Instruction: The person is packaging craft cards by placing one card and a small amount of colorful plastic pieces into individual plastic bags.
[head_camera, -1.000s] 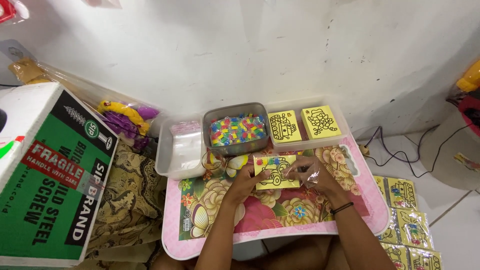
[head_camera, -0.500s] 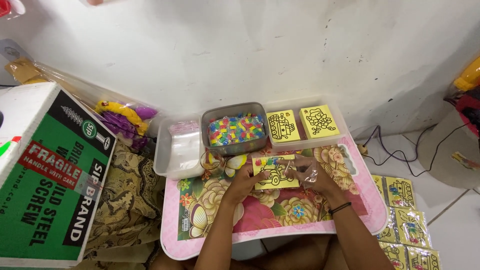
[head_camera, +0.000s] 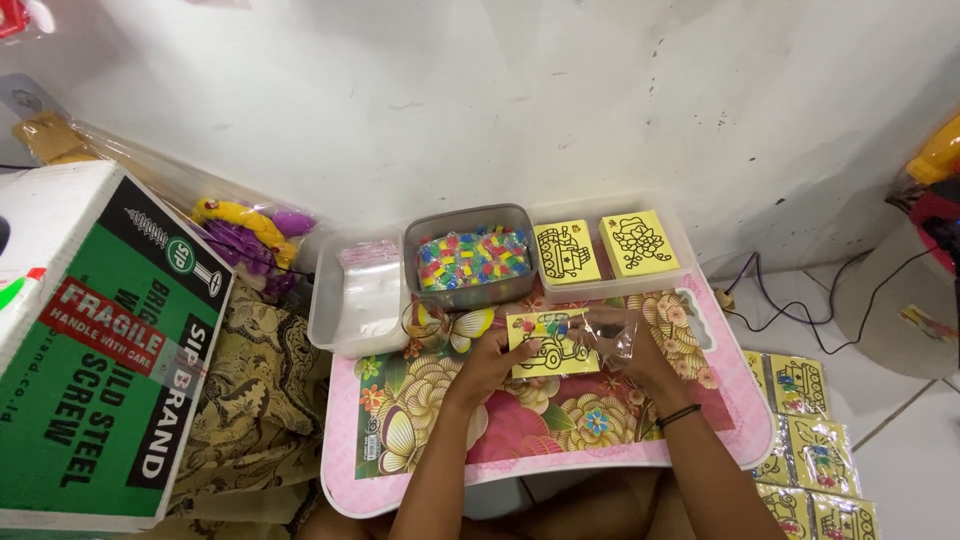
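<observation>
On a small floral table (head_camera: 420, 470), my left hand (head_camera: 492, 360) holds the left edge of a yellow card (head_camera: 548, 347) printed with a black outline drawing and some small coloured pieces on it. My right hand (head_camera: 636, 352) grips a clear plastic sleeve (head_camera: 608, 333) at the card's right side. Whether the card is partly inside the sleeve I cannot tell. Just beyond the card stands a grey tub (head_camera: 470, 262) filled with small multicoloured packets.
A clear tray (head_camera: 610, 250) at the back holds two stacks of yellow outline cards. Another clear tub (head_camera: 362, 295) with plastic sleeves sits on the left. A large green and white cardboard box (head_camera: 90, 350) stands at far left. Packed yellow cards (head_camera: 810, 450) lie on the floor at right, near cables.
The view has shifted slightly. Both hands stay on the card and sleeve, with the fingers working a little at the card's edges.
</observation>
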